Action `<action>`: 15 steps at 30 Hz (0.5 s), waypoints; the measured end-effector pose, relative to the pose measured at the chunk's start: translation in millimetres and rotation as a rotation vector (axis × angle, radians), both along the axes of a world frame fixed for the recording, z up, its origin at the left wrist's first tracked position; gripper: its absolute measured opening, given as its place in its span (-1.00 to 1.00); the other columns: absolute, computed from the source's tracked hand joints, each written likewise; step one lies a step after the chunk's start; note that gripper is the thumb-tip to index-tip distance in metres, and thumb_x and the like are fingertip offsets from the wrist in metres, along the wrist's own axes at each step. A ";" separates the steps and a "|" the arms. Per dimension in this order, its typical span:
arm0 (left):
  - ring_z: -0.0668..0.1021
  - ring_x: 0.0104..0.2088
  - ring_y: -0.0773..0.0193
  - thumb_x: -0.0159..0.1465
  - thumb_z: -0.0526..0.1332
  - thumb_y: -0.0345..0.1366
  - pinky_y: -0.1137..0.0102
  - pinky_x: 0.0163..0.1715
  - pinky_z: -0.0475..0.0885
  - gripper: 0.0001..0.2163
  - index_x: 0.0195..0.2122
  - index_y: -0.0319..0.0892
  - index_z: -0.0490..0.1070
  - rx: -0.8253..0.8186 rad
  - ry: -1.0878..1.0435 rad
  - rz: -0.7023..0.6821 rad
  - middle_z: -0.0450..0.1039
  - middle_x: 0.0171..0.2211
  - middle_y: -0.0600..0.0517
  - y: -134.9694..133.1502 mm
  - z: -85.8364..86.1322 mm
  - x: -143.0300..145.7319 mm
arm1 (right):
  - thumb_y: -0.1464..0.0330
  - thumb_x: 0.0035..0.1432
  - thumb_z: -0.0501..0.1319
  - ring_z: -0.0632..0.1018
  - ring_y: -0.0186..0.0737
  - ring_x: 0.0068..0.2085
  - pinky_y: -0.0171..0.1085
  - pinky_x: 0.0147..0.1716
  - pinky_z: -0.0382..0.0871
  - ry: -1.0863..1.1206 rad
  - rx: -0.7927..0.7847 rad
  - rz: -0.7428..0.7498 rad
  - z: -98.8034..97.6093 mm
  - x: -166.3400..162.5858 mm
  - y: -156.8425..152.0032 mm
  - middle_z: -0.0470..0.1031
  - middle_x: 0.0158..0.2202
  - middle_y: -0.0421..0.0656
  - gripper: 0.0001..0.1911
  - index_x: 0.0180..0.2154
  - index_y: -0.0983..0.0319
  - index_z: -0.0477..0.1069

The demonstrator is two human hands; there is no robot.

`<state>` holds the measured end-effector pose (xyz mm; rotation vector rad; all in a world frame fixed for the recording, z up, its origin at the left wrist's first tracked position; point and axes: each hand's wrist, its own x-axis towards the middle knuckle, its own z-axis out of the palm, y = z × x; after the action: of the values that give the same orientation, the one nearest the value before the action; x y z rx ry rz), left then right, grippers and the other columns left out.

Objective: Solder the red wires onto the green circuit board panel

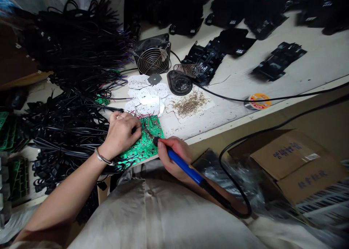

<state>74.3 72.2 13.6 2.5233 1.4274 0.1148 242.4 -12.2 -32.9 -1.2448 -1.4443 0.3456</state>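
My right hand (174, 155) is closed around a blue soldering iron (185, 167), its tip pointing up and left over a green circuit board panel (144, 147). The metal tip is near my left fingertips, above the board. My left hand (122, 131) rests at the panel's left side with its fingers curled together; what they pinch is hidden. Thin red and black wires (147, 119) stick up from the panel's far edge. Beside my left hand lies a thick bundle of black cables (89, 121).
Behind the panel are white cut pieces (147, 100), a fan (152, 56), an iron stand with a coil (180, 82) and scattered solder bits (191, 104). A solder spool (257, 101) sits near the edge. Black housings (280, 60) lie farther back. Cardboard boxes (300, 165) stand below right.
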 end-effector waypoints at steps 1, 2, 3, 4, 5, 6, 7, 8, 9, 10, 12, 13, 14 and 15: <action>0.52 -0.22 0.13 0.24 0.12 -0.34 0.08 -0.04 0.14 -0.86 -0.43 -0.13 0.44 0.005 -0.001 0.003 0.59 -0.35 0.02 -0.4 -0.6 -0.1 | 0.44 0.22 0.21 0.57 -0.31 -0.48 -0.34 -0.41 0.50 -0.007 0.003 0.001 -0.1 -0.4 0.1 0.58 -0.47 -0.22 -0.94 -0.29 0.16 0.37; 0.52 -0.23 0.13 0.24 0.12 -0.34 0.08 -0.04 0.14 -0.86 -0.44 -0.13 0.43 0.010 -0.002 0.008 0.59 -0.35 0.03 -0.7 -1.1 -0.2 | 0.44 0.22 0.21 0.57 -0.31 -0.49 -0.34 -0.42 0.49 -0.014 0.007 -0.001 0.0 -0.5 0.3 0.57 -0.47 -0.22 -0.94 -0.29 0.16 0.37; 0.52 -0.23 0.13 0.24 0.12 -0.34 0.08 -0.03 0.14 -0.86 -0.44 -0.12 0.43 0.013 -0.002 0.013 0.59 -0.35 0.03 -1.1 -1.6 -0.3 | 0.44 0.22 0.20 0.56 -0.30 -0.50 -0.34 -0.43 0.49 -0.021 0.009 -0.003 0.4 -0.5 0.5 0.57 -0.48 -0.23 -0.94 -0.29 0.16 0.37; 0.53 -0.23 0.13 0.24 0.13 -0.34 0.08 -0.03 0.14 -0.86 -0.44 -0.12 0.43 0.017 -0.001 0.019 0.59 -0.35 0.03 -1.4 -2.1 -0.4 | 0.43 0.22 0.20 0.56 -0.30 -0.51 -0.33 -0.44 0.48 -0.029 0.012 -0.005 0.8 -0.3 0.7 0.56 -0.49 -0.23 -0.94 -0.30 0.16 0.37; 0.53 -0.22 0.13 0.24 0.13 -0.33 0.08 -0.02 0.14 -0.86 -0.43 -0.13 0.43 0.021 -0.001 0.023 0.59 -0.35 0.03 -1.8 -2.6 -0.5 | 0.43 0.23 0.20 0.55 -0.30 -0.51 -0.34 -0.45 0.48 -0.038 0.013 -0.004 1.2 -0.3 1.0 0.56 -0.50 -0.23 -0.94 -0.30 0.16 0.36; 0.53 -0.21 0.12 0.24 0.13 -0.33 0.07 -0.02 0.14 -0.87 -0.42 -0.13 0.43 0.026 -0.001 0.023 0.59 -0.34 0.02 -2.1 -3.0 -0.5 | 0.43 0.23 0.20 0.55 -0.30 -0.52 -0.34 -0.46 0.47 -0.046 0.017 -0.004 1.5 -0.3 1.2 0.55 -0.50 -0.23 -0.94 -0.30 0.16 0.36; 0.54 -0.20 0.11 0.24 0.12 -0.32 0.07 -0.02 0.15 -0.87 -0.41 -0.13 0.43 0.032 -0.001 0.022 0.59 -0.33 0.02 -2.4 -3.3 -0.6 | 0.43 0.23 0.20 0.54 -0.30 -0.52 -0.34 -0.46 0.47 -0.051 0.022 -0.002 1.5 -0.5 1.5 0.55 -0.51 -0.23 -0.94 -0.30 0.16 0.35; 0.54 -0.20 0.11 0.24 0.12 -0.32 0.07 -0.01 0.15 -0.87 -0.41 -0.14 0.43 0.039 0.000 0.021 0.59 -0.33 0.01 -2.8 -3.6 -0.5 | 0.43 0.23 0.20 0.54 -0.31 -0.52 -0.35 -0.46 0.47 -0.052 0.030 0.000 1.3 -1.0 1.7 0.55 -0.51 -0.23 -0.94 -0.30 0.16 0.35; 0.54 -0.19 0.10 0.25 0.12 -0.32 0.07 -0.01 0.15 -0.87 -0.40 -0.14 0.43 0.043 0.000 0.018 0.59 -0.33 0.01 -3.1 -3.8 -0.4 | 0.43 0.23 0.20 0.54 -0.31 -0.53 -0.35 -0.46 0.47 -0.051 0.042 0.000 0.8 -1.6 1.9 0.55 -0.51 -0.24 -0.94 -0.29 0.16 0.35; 0.54 -0.19 0.10 0.25 0.12 -0.32 0.06 0.00 0.15 -0.86 -0.40 -0.14 0.43 0.046 0.000 0.016 0.59 -0.32 0.01 -3.3 -3.8 -0.2 | 0.43 0.23 0.20 0.54 -0.32 -0.53 -0.36 -0.46 0.47 -0.046 0.052 -0.001 0.2 -2.2 2.0 0.55 -0.50 -0.24 -0.94 -0.28 0.16 0.34; 0.54 -0.19 0.10 0.25 0.11 -0.32 0.06 0.01 0.15 -0.86 -0.41 -0.14 0.43 0.044 -0.002 0.020 0.59 -0.33 0.01 -3.7 -3.6 0.4 | 0.44 0.23 0.21 0.54 -0.32 -0.53 -0.36 -0.46 0.47 -0.031 0.059 -0.001 -1.0 -3.2 1.7 0.56 -0.50 -0.24 -0.93 -0.27 0.16 0.34; 0.54 -0.19 0.10 0.25 0.11 -0.32 0.06 0.02 0.15 -0.85 -0.41 -0.14 0.44 0.041 -0.005 0.023 0.59 -0.33 0.01 -3.8 -3.4 0.7 | 0.44 0.23 0.21 0.55 -0.32 -0.52 -0.36 -0.45 0.48 -0.023 0.054 0.000 -1.4 -3.3 1.2 0.56 -0.49 -0.23 -0.94 -0.27 0.16 0.34; 0.54 -0.19 0.10 0.24 0.11 -0.32 0.05 0.02 0.15 -0.85 -0.42 -0.15 0.44 0.040 -0.009 0.026 0.59 -0.33 0.01 -3.8 -3.2 1.0 | 0.44 0.23 0.20 0.55 -0.32 -0.51 -0.36 -0.45 0.48 -0.014 0.050 0.002 -1.3 -3.0 0.4 0.57 -0.48 -0.23 -0.94 -0.27 0.17 0.35; 0.54 -0.20 0.10 0.24 0.11 -0.32 0.05 0.02 0.15 -0.85 -0.42 -0.15 0.44 0.039 -0.012 0.028 0.59 -0.34 0.01 -3.8 -3.0 1.2 | 0.44 0.23 0.20 0.56 -0.31 -0.51 -0.36 -0.45 0.49 -0.005 0.047 0.002 -0.8 -2.2 -0.6 0.57 -0.48 -0.22 -0.94 -0.27 0.17 0.35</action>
<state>75.4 68.3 10.7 2.5298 1.4700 0.1645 240.2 -12.8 -33.7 -1.2078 -1.4500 0.3082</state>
